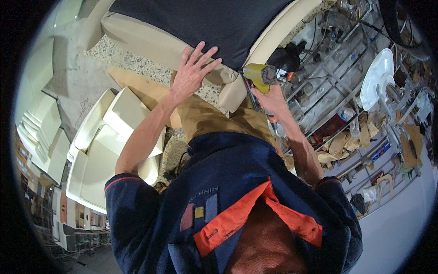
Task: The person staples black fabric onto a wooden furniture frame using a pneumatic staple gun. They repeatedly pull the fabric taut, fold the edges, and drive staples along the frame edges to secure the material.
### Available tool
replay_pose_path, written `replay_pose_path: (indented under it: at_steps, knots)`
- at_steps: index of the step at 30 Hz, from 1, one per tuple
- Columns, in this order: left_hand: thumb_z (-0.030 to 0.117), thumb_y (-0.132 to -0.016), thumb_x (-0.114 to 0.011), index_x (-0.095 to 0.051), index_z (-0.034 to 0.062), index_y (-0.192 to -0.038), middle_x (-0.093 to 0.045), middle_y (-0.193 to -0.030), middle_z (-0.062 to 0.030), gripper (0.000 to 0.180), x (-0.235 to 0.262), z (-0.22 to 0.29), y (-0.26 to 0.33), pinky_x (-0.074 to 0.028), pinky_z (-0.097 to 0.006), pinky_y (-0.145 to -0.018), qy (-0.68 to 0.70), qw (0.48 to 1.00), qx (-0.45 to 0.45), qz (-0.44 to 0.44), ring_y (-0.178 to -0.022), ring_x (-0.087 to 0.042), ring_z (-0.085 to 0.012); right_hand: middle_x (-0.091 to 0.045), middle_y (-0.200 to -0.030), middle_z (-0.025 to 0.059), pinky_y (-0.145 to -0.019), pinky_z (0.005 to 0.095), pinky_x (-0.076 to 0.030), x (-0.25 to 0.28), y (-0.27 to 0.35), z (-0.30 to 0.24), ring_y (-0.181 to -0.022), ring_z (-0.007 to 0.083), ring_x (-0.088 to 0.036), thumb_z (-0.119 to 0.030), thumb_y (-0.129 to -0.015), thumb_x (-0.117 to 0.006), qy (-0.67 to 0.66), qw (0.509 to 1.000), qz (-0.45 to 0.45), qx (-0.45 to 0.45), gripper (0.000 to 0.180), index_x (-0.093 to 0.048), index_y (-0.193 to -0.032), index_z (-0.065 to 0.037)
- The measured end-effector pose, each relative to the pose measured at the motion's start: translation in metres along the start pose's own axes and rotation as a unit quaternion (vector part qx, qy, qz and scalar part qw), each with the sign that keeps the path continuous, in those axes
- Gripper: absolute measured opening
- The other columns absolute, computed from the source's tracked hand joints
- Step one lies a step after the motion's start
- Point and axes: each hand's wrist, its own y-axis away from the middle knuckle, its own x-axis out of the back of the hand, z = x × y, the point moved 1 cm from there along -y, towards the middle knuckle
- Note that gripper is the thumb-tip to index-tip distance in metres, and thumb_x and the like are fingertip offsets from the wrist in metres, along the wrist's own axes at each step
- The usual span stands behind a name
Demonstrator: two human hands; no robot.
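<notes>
My left hand [194, 68] lies flat with fingers spread on the cream upholstered frame [155, 43], right at the edge of a black fabric sheet [205, 20] stretched over it. My right hand [273, 98] grips a yellow pneumatic staple gun [259, 75], whose nose points at the corner of the cream frame beside the black fabric. The two hands are about a hand's width apart. My navy shirt with an orange collar [237, 192] fills the lower middle of the view.
Several cream upholstered sofa parts [105, 146] are stacked at the left on a speckled floor [137, 64]. Brown cardboard [137, 86] lies under the frame. A cluttered metal rack [346, 105] with a white round plate [376, 77] stands at the right.
</notes>
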Motion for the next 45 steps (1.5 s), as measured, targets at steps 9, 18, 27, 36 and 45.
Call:
replay_pose_path:
  at_steps: [9,18,27,36,45]
  knots:
    - [0.014,-0.082,-0.078,-0.041,0.0166,-0.156,-0.038,-0.164,-0.0011,0.083,0.007,-0.012,0.006,-0.025,-0.050,-0.125,0.074,0.997,0.000,0.034,-0.152,-0.033,-0.0274,-0.077,-0.102,0.0176,-0.083,0.0401,-0.057,-0.006,0.004,-0.018,-0.093,0.0288,-0.072,-0.020,-0.088,-0.076,0.015,0.995,0.025,0.091,0.038,-0.071,-0.120,0.000]
    - [0.011,-0.077,-0.083,-0.045,0.0110,-0.153,-0.044,-0.160,-0.0037,0.085,0.015,-0.026,0.011,-0.028,-0.047,-0.124,0.100,0.995,0.008,0.021,-0.149,-0.038,-0.0239,-0.075,-0.112,0.0234,-0.093,0.0414,-0.056,-0.009,-0.028,-0.055,-0.108,0.0361,-0.072,-0.020,-0.086,-0.075,0.041,0.997,-0.012,0.069,0.040,-0.070,-0.120,0.002]
    - [0.040,-0.098,-0.064,-0.050,0.0269,-0.152,-0.037,-0.166,0.0058,0.058,0.065,-0.147,-0.005,-0.014,-0.066,-0.123,-0.113,0.977,0.104,0.146,-0.155,-0.029,-0.0210,-0.076,-0.111,0.0219,-0.093,0.0419,-0.055,-0.001,-0.022,-0.077,-0.105,0.0341,-0.073,-0.021,-0.086,-0.074,0.075,0.996,-0.040,0.036,0.041,-0.070,-0.119,0.004]
    - [0.040,-0.101,-0.061,-0.045,0.0225,-0.156,-0.039,-0.164,0.0073,0.059,0.090,-0.184,0.022,-0.019,-0.059,-0.125,-0.132,0.980,0.107,0.103,-0.153,-0.033,-0.0172,-0.075,-0.105,0.0264,-0.088,0.0419,-0.055,-0.014,-0.041,-0.120,-0.098,0.0331,-0.073,-0.023,-0.085,-0.075,0.068,0.995,-0.046,0.051,0.044,-0.069,-0.115,0.009]
    - [0.040,-0.095,-0.072,-0.053,0.0170,-0.149,-0.047,-0.159,0.0016,0.062,0.103,-0.199,0.036,-0.028,-0.055,-0.123,-0.073,0.976,0.127,0.162,-0.148,-0.041,-0.0204,-0.075,-0.090,0.0149,-0.058,0.0374,-0.054,-0.033,-0.067,-0.169,-0.062,0.0189,-0.066,-0.022,-0.086,-0.076,0.071,0.993,-0.068,0.069,0.042,-0.069,-0.119,0.004]
